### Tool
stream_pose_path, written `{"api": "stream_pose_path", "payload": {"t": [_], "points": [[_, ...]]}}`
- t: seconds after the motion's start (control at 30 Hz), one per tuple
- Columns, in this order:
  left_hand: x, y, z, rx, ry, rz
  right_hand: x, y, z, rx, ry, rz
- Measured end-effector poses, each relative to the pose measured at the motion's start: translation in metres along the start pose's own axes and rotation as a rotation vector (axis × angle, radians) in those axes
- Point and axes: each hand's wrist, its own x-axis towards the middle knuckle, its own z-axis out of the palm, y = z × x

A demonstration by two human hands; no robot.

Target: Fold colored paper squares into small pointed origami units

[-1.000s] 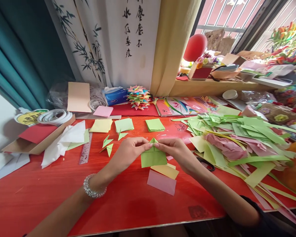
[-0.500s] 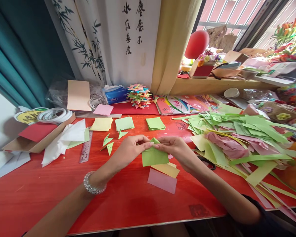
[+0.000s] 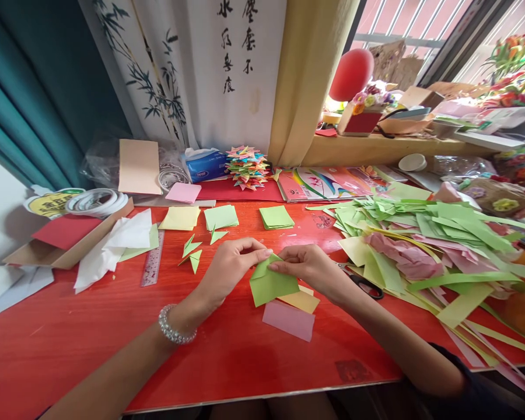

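Observation:
Between my two hands is a green sheet of folding paper (image 3: 273, 284), its upper part folded and its lower part hanging flat and tilted. My left hand (image 3: 236, 265) pinches its upper left corner between thumb and fingers. Closed on the upper right side, my right hand (image 3: 308, 267) has its thumb lying over the fold. Below the green sheet lie a yellow paper (image 3: 304, 301) and a pink paper (image 3: 289, 319) on the red table. Several small folded green pieces (image 3: 195, 261) rest left of my left hand.
Stacks of yellow (image 3: 179, 218), pale green (image 3: 221, 216) and green squares (image 3: 276, 217) lie ahead. Scissors (image 3: 367, 286) sit right of my right hand, beside a heap of paper strips (image 3: 446, 233). A ruler (image 3: 152, 262) and a cardboard tray (image 3: 24, 258) are at left.
The green sheet has turned, its left side dipping lower. My right thumb has slid down and right over the fold, away from the left thumb.

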Motion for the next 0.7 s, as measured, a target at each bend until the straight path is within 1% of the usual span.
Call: {"api": "stream_pose_path", "payload": {"t": [0.07,0.17,0.3,0.43,0.5,0.57,0.63,0.7], "points": [[0.0013,-0.0011,-0.0013,-0.055,-0.028,-0.031,-0.0002,0.0009,-0.0015,-0.026,-0.016,-0.002],[0.0041,-0.0017,-0.0035,-0.015,-0.051,-0.049,-0.0001,0.0024,-0.0023,-0.023,-0.026,0.002],[0.0051,-0.0013,-0.0041,0.074,-0.035,-0.007,-0.0005,0.0006,-0.0011,-0.011,-0.057,-0.014],[0.0033,-0.0033,-0.0021,0.071,-0.015,-0.015,-0.0021,-0.0047,-0.0018,-0.024,-0.083,-0.050],[0.0029,-0.0045,-0.0016,0.080,-0.011,-0.023,-0.0024,-0.0055,-0.0032,-0.061,-0.077,-0.079],[0.0031,-0.0046,-0.0021,0.136,0.000,-0.006,-0.0020,-0.0046,-0.0045,-0.091,-0.071,-0.084],[0.0034,-0.0031,-0.0035,0.204,0.013,0.036,-0.0012,-0.0034,-0.0055,-0.076,-0.046,-0.060],[0.0034,-0.0007,-0.0052,0.237,0.017,0.081,-0.0008,-0.0036,-0.0064,-0.026,0.015,-0.021]]}}
